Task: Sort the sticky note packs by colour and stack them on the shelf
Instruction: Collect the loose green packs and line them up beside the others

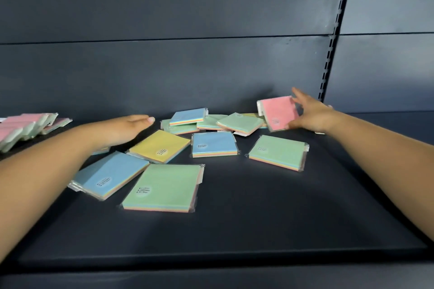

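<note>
Nearest me, low in the frame, the dark shelf (234, 230) runs bare along its front edge, and just above that lies a green-topped pack (164, 186) flat at lower centre, its left edge touching a blue-topped pack (110, 175) that slants toward my left forearm. Above those sits a yellow-topped pack (160, 145), and beside it to the right another blue pack (214, 143), then a green pack (278, 151) on its own at centre right. Further up, in the middle, a loose heap of blue and green packs (211, 121) overlaps every which way. My left hand (124, 130) hovers at centre left with fingers straight and together, holding nothing, just over the yellow pack's far corner. My right hand (310, 112), at right of centre, pinches a pink pack (278, 111), tilted up on edge at the right end of the heap. My two hands are well apart. At the far left edge, a row of pink packs (23, 128) leans together on the shelf.
</note>
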`<action>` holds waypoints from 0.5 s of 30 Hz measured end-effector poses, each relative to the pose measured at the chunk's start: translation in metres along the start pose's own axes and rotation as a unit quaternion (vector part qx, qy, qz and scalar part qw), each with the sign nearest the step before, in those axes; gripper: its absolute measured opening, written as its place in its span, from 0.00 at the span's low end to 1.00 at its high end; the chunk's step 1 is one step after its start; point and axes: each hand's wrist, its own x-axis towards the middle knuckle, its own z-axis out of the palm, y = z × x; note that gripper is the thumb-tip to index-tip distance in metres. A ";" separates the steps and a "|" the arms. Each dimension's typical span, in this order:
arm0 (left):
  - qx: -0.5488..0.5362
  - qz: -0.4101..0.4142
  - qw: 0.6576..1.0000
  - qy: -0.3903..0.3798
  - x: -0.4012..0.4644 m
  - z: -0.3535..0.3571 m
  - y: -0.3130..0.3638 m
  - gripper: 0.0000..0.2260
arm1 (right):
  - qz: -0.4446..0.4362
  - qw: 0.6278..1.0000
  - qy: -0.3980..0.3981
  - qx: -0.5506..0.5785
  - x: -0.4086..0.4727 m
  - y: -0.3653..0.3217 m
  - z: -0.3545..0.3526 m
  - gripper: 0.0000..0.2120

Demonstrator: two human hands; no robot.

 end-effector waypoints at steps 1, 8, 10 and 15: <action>0.011 -0.004 1.000 -0.002 -0.008 0.002 0.008 0.26 | -0.024 0.998 -0.003 0.050 -0.002 -0.004 0.002 0.48; 0.065 -0.030 0.997 0.028 -0.032 0.008 0.032 0.24 | 0.064 0.995 -0.036 0.067 -0.010 -0.041 0.020 0.28; 0.064 -0.033 0.997 0.039 -0.033 0.007 0.029 0.23 | 0.094 0.992 -0.081 0.001 -0.011 -0.044 0.022 0.21; -0.014 -0.004 0.998 0.060 -0.041 0.000 0.023 0.20 | 0.097 0.990 -0.016 0.101 -0.013 -0.039 0.013 0.21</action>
